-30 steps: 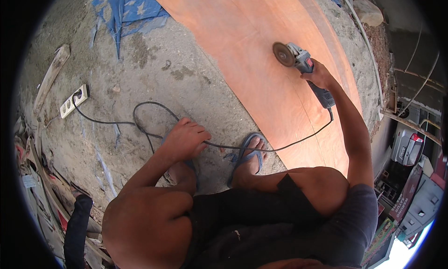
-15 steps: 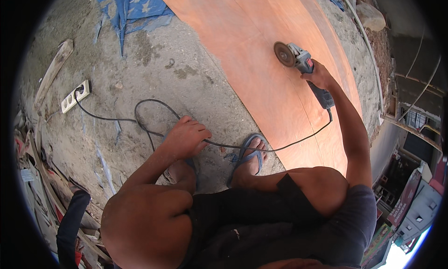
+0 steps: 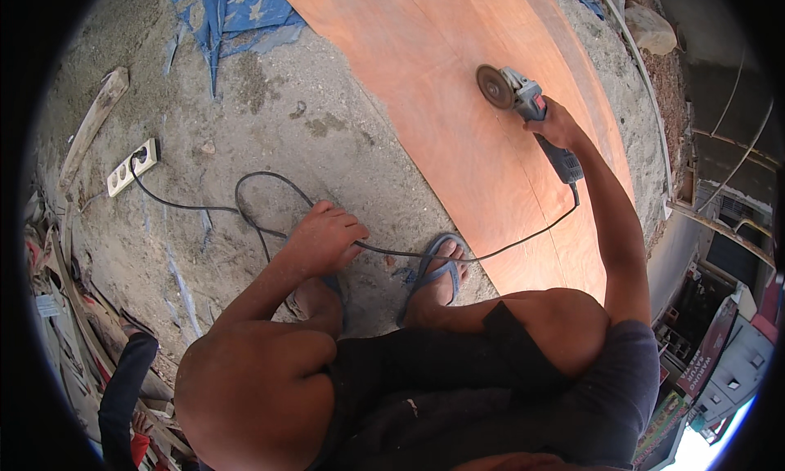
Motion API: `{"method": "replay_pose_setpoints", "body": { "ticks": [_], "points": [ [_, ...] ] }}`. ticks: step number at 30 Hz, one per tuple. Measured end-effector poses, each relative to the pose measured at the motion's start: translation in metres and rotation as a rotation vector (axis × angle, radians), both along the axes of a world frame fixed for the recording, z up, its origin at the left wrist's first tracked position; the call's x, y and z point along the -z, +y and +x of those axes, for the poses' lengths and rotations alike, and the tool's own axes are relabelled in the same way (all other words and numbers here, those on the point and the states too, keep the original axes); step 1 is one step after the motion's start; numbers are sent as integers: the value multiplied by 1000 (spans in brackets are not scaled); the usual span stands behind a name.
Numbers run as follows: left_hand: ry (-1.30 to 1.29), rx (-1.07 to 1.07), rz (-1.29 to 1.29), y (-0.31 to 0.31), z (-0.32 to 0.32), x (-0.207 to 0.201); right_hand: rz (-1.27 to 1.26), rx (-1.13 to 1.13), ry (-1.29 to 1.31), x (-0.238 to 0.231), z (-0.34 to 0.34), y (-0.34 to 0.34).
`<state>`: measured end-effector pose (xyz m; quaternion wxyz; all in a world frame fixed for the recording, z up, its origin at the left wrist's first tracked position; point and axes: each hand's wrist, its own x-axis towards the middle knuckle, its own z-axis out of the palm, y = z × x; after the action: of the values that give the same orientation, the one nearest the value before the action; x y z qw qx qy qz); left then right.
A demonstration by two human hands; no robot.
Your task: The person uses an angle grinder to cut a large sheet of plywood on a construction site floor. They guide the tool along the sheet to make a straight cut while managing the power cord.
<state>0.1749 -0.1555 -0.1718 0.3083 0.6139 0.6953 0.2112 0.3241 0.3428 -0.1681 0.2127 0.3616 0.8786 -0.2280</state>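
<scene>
My right hand (image 3: pixel 553 124) is wrapped round the body of an angle grinder (image 3: pixel 559 154), over a sheet of plywood (image 3: pixel 458 103). The grinder's round brown disc (image 3: pixel 495 87) points to the far left; whether it touches the sheet I cannot tell. In my left hand (image 3: pixel 325 235) the fingers are curled closed on the black power cord (image 3: pixel 392 250). From there the cord runs right to the grinder's rear end. On the other side it makes a loop and reaches a white power strip (image 3: pixel 132 168), where its plug sits.
My sandalled feet (image 3: pixel 441 275) are on rough concrete ground (image 3: pixel 270 127) beside the plywood's near edge. A torn blue tarp (image 3: pixel 245 17) lies at the far left. A wooden plank (image 3: pixel 94 123) rests beyond the power strip. At the lower left is another person's dark-clothed limb (image 3: pixel 127 389) among scrap wood.
My right hand and the grinder have shifted slightly left and away from me. The left hand stays in place on the cord. Another person's hand now shows at the lower left.
</scene>
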Motion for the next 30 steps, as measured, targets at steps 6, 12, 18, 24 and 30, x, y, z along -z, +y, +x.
{"method": "replay_pose_setpoints", "body": {
  "ticks": [6, 12, 18, 24, 30],
  "points": [
    [4, -6, 12, -2, -1, 2, -36, -8, -43, 4, -5, 7],
    [21, 8, -10, -3, -1, 4, -8, -37, -35, 6, -10, 9],
    [20, 3, -11, -4, 0, 3, -32, -26, -21, 10, -15, 13],
    [26, 11, -36, -4, -1, 2, -32, -40, -37, 5, -25, 9],
    [25, 2, -57, -3, -1, -2, -33, -38, 10, 8, -30, 9]
  ]
}}
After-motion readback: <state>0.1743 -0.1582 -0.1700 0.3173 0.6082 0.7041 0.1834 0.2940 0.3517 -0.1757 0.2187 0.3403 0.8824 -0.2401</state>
